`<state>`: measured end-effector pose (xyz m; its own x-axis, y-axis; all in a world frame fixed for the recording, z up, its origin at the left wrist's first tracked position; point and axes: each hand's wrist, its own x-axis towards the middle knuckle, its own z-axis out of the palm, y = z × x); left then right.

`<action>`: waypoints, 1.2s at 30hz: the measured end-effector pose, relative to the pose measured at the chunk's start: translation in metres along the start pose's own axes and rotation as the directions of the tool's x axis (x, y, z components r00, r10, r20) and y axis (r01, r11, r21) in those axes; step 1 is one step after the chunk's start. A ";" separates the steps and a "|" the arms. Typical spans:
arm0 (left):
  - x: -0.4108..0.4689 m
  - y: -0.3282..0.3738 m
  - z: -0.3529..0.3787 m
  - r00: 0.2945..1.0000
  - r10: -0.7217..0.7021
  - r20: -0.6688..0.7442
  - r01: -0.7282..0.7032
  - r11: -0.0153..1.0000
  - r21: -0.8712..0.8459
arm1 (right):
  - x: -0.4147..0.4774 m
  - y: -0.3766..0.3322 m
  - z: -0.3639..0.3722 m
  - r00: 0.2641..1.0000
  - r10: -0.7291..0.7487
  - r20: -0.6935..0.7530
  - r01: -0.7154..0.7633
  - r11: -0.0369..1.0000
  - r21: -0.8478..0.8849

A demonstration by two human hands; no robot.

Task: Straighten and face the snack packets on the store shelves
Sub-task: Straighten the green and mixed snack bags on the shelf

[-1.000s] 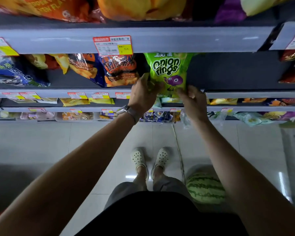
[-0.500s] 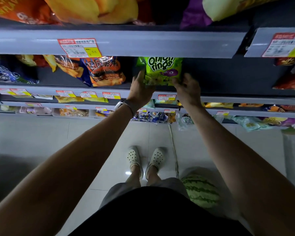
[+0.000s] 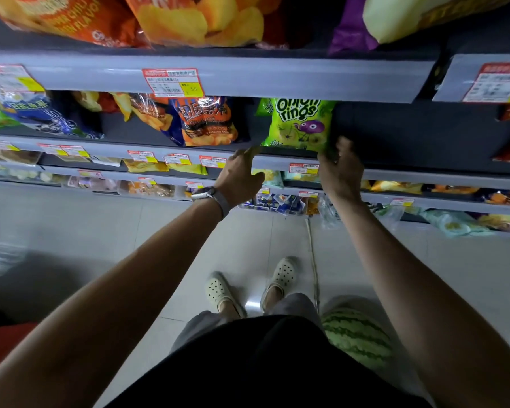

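Note:
A green onion rings packet (image 3: 299, 125) stands upright on the middle grey shelf (image 3: 395, 173), its front facing out and its top hidden behind the shelf above. My right hand (image 3: 340, 169) holds the packet's lower right corner, with fingers curled round the edge. My left hand (image 3: 239, 175), with a watch on the wrist, sits just below the packet's lower left corner. Its index finger is stretched out to the shelf lip and it holds nothing. To the left, an orange and blue chips packet (image 3: 206, 122) leans at an angle.
A blue packet (image 3: 42, 113) lies at the far left of the same shelf. Large orange and purple bags fill the shelf above (image 3: 277, 75). Lower shelves hold more snacks. A watermelon (image 3: 357, 334) sits on the tiled floor by my right foot.
The onion rings packet has gone further back under the upper shelf. My left hand has let go of it and dropped to the shelf lip. My right hand stays at its lower right corner.

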<state>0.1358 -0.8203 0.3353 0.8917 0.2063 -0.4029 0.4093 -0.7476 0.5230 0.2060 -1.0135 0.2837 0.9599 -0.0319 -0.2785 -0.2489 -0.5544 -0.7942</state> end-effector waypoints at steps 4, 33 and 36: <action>-0.030 -0.010 -0.008 1.000 0.001 0.020 -0.002 1.000 0.024 | -0.034 -0.009 -0.003 0.999 0.019 0.035 -0.017 0.999 -0.038; -0.285 -0.315 -0.153 0.918 -0.379 -0.116 0.363 0.921 -0.140 | -0.343 -0.201 0.233 0.735 -0.123 0.667 0.608 0.556 -0.567; -0.283 -0.334 -0.165 0.917 -0.387 -0.100 0.370 0.917 -0.150 | -0.351 -0.212 0.254 0.712 -0.100 0.695 0.626 0.539 -0.564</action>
<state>-0.2218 -0.5245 0.3991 0.6785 0.5412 -0.4967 0.7344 -0.5143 0.4428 -0.1107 -0.6737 0.4128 0.6191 0.6106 -0.4938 0.5391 -0.7877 -0.2981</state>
